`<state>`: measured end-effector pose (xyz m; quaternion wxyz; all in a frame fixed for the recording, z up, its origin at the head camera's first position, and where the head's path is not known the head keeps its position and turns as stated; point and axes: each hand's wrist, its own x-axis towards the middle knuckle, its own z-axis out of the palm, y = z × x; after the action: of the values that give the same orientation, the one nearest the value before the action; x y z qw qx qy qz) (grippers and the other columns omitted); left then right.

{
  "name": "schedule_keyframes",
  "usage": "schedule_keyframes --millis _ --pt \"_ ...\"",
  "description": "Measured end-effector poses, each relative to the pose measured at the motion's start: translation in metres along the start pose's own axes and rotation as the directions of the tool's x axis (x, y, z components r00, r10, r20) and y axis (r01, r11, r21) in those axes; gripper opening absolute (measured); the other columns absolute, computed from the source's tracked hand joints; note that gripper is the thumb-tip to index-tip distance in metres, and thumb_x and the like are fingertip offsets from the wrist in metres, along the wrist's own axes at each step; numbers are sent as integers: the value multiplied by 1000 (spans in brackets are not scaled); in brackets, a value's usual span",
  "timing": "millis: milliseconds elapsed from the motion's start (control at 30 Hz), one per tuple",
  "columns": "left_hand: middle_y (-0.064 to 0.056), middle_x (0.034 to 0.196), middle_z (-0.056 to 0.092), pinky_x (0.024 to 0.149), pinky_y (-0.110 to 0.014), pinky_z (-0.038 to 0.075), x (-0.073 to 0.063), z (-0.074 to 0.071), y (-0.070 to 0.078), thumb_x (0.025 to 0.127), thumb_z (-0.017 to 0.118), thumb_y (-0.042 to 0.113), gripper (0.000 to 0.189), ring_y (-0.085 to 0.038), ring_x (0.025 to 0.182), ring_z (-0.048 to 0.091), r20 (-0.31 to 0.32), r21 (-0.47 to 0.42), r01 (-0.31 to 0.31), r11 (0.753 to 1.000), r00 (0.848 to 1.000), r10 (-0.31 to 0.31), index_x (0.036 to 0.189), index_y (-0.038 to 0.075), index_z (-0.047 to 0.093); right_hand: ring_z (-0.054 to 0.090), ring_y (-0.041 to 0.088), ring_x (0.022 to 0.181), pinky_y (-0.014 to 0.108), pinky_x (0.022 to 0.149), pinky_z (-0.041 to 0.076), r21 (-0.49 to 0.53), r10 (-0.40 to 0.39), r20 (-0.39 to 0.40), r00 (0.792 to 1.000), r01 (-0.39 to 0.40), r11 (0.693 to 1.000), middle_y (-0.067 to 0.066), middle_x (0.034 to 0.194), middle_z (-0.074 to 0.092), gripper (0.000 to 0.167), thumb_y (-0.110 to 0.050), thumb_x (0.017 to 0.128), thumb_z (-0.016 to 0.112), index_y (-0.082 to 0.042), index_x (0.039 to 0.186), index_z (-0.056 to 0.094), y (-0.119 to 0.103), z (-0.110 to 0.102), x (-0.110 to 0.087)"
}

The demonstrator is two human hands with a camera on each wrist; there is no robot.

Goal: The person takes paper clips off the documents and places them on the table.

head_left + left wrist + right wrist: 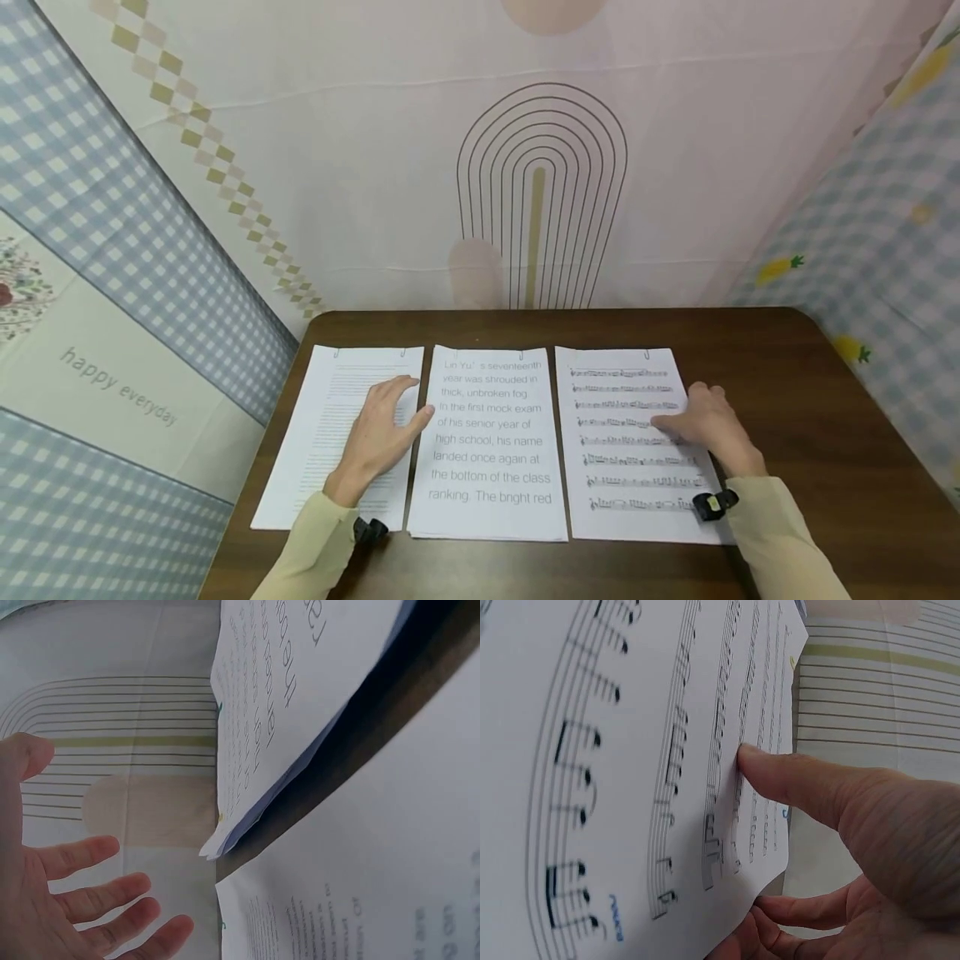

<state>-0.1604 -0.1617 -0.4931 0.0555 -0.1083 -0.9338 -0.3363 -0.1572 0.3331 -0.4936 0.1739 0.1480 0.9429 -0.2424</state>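
Observation:
Three stacks of white paper lie side by side on a brown table. The left stack [330, 442] carries small print, the middle stack [491, 450] large English text, and the right stack [626, 462] lines of sheet music. Over the right part of the left stack is my left hand [378, 433], fingers spread and holding nothing; its thumb points toward the middle stack. My right hand [708, 423] is at the right edge of the sheet music. Its thumb [795, 780] reaches over the page, while the other fingers are beside the edge, partly hidden.
Small clips, such as one paper clip [647, 354], sit at the tops of the stacks. The dark wooden table [810, 433] extends to the right. Behind it hangs a pale patterned cloth [375, 192], with checked cloth [112, 167] at the left side.

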Motion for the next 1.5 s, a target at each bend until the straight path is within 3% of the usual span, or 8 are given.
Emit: schedule_keyframes --millis 400,600,767,867,1167,1333,1400,1500 --pt "-19 156 63 121 -63 48 -12 9 14 101 73 39 56 -40 149 55 26 -28 -10 1000 1000 10 146 6 66 65 29 80 32 64 53 43 33 53 998 -36 998 25 99 64 72 -36 93 86 18 128 53 5 -5 10" --pt "-18 150 68 117 -62 52 -17 18 24 99 76 35 51 -40 142 61 16 -43 -53 998 998 54 141 7 70 68 28 78 34 61 51 73 -26 -50 998 29 997 29 111 70 73 -34 98 80 13 145 51 5 6 -4" --pt "-15 141 74 103 -52 63 -18 28 31 98 77 26 41 -34 127 72 7 -61 -75 995 997 76 134 6 73 66 27 77 33 61 47 105 -20 -136 991 35 994 30 114 70 69 -29 101 76 12 149 48 4 15 -13" --pt "-14 134 77 93 -46 66 -18 35 34 97 78 18 36 -30 114 76 7 -83 -91 992 996 91 130 4 75 68 25 79 32 63 50 162 -33 -152 988 58 985 31 117 70 63 -23 104 71 12 151 48 8 18 -16" --pt "-15 124 80 95 -46 66 -24 49 45 95 77 5 28 -28 109 78 -30 -142 -144 979 989 141 123 1 77 72 19 78 32 61 59 354 -11 -157 988 66 933 34 126 72 63 -26 109 68 10 156 47 29 13 -26" --pt "-17 116 82 85 -29 67 -27 52 57 96 75 2 23 -29 103 81 50 -357 -38 933 997 60 119 -1 78 78 17 77 37 63 66 503 27 -130 991 42 863 27 117 78 69 -28 109 67 11 161 40 35 0 -34" --pt "-18 115 82 83 -22 66 -27 53 63 98 74 4 23 -29 103 81 118 -451 50 891 993 4 120 -2 78 79 17 76 38 65 68 540 35 -121 992 37 841 18 107 81 70 -28 109 67 10 161 39 35 -5 -37" --pt "-23 118 80 84 -23 67 -26 53 70 101 72 8 31 -35 103 81 226 -579 176 796 973 -50 129 -5 72 81 17 77 40 67 69 580 43 -105 994 26 814 0 96 80 70 -28 109 67 9 162 39 34 -10 -42"
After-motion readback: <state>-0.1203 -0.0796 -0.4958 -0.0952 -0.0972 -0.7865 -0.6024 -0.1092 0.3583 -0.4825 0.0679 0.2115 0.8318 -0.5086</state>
